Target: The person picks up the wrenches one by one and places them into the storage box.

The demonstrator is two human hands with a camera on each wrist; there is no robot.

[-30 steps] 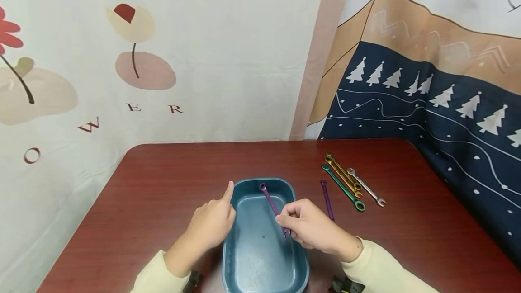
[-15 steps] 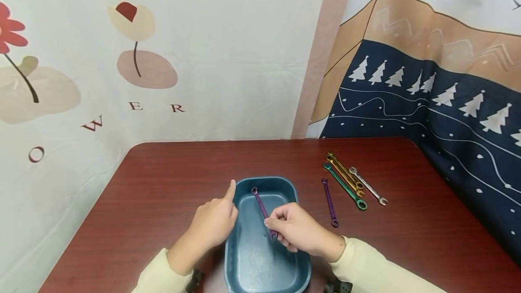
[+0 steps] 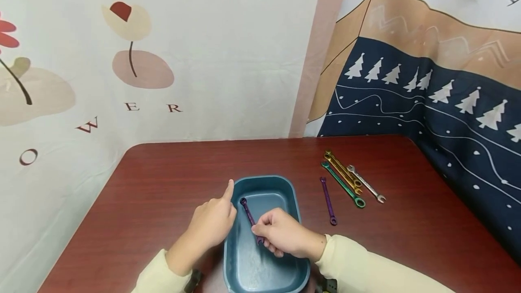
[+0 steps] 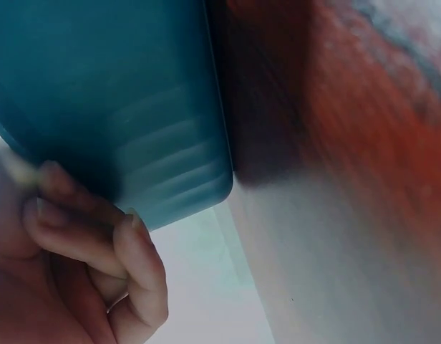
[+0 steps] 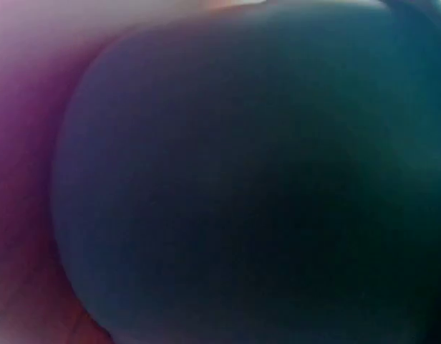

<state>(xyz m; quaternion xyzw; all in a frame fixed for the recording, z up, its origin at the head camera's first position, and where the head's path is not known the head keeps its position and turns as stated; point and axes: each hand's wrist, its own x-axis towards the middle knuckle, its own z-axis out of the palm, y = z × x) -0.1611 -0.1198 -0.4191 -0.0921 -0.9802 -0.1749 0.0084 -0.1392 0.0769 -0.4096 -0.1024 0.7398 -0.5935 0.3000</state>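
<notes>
In the head view my right hand [image 3: 282,234] pinches a purple combination wrench [image 3: 248,211] between thumb and fingers. The wrench slants inside the blue tray [image 3: 266,268], its ring end toward the tray's far left and its open end below my fingertips. I cannot tell whether it touches the tray's floor. My left hand [image 3: 211,223] holds the tray's left rim, with the index finger pointing forward along it. Curled fingers [image 4: 138,265] lie against the tray's outer wall [image 4: 170,161] in the left wrist view. Blurred tray wall [image 5: 228,179] fills most of the right wrist view.
Right of the tray, a second purple wrench [image 3: 328,200] lies on the red-brown table [image 3: 175,171]. Beyond it are a green wrench [image 3: 343,185], gold wrenches [image 3: 342,171] lying together and a silver wrench [image 3: 366,184]. Printed curtains [image 3: 228,58] hang behind the table.
My right hand has moved left and toward me with the purple wrench, deeper over the tray. This uncovers the second purple wrench's lower end. The left hand stays at the rim.
</notes>
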